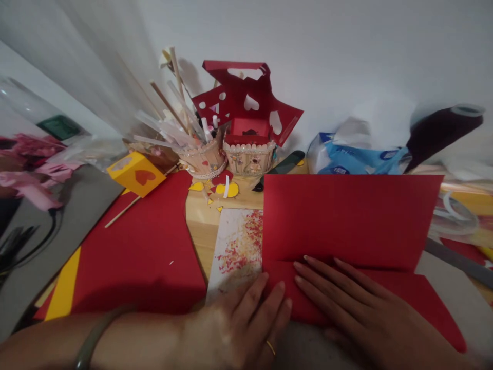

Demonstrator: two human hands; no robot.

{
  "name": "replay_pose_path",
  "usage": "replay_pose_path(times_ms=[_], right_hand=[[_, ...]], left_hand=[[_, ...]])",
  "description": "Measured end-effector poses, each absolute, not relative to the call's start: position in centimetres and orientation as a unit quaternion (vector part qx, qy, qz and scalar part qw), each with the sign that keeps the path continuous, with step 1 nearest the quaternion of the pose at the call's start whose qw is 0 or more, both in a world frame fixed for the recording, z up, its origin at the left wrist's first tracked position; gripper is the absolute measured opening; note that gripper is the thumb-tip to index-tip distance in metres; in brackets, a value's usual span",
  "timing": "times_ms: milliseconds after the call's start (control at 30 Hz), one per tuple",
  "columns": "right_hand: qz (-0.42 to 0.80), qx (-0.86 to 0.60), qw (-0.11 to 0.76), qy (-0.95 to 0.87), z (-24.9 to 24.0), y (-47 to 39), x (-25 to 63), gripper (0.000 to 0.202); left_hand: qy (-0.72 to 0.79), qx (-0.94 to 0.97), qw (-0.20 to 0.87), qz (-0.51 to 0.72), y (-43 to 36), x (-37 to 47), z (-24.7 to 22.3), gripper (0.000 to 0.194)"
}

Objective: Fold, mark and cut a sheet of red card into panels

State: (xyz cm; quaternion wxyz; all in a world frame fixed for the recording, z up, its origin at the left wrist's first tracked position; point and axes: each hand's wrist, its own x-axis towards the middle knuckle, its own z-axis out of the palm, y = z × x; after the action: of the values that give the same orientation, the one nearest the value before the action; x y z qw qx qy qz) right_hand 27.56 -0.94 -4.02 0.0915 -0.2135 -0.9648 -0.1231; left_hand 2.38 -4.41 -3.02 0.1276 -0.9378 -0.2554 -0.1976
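A folded sheet of red card [348,221] lies in front of me, its upper panel standing up from a crease and its lower part flat. My right hand [358,308] rests flat on the lower part, just below the crease, with fingers stretched out. At the lower left corner of the card, my left hand [258,318] touches it with slightly bent, separated fingers; its thumb is hidden. A gold ring and a bracelet show on the left hand and wrist. Under the card is a white board [234,252] covered in red and yellow specks.
Another red sheet [138,257] lies left, near a yellow paper box [136,172] on a stick. Behind stand decorated pots [248,158], a cut-out red paper piece [250,97] and a blue tissue pack [354,156]. Yellow scraps [227,190] and a dark-handled tool [283,163] lie between.
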Motion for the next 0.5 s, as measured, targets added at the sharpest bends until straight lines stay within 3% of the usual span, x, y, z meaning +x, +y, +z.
replay_pose_path(times_ms=[500], right_hand=[[-0.117,-0.203,0.109,-0.966,-5.0,-0.6,27.7,0.047]], left_hand=[[-0.257,-0.934,0.150,-0.200,-4.1,2.4,-3.8,0.031]])
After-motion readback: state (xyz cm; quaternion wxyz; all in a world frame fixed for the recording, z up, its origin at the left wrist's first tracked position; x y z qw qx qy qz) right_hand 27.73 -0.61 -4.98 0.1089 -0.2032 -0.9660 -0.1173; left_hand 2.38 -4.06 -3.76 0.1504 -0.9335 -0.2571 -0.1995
